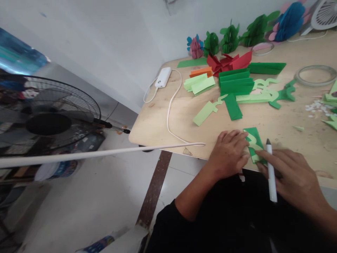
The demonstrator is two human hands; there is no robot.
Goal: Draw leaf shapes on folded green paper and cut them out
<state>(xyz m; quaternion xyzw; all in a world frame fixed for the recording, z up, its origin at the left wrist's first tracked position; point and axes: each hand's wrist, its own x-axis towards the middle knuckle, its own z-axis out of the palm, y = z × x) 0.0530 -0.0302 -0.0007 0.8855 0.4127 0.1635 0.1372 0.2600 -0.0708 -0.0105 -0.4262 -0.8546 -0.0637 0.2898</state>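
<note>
Left hand (228, 154): open, fingers flat, fingertips pressed against the left edge of the green folded paper (253, 144). The paper lies on the wooden table (184, 119) at 2 o'clock from this hand, long axis running from 11 to 5 o'clock. Right hand (295, 177): closed around a white marker (271, 179), tip toward 12 o'clock. Its index finger (265, 156) touches the paper's lower right edge, at 10 o'clock from the hand. The left hand is nearer the paper.
</note>
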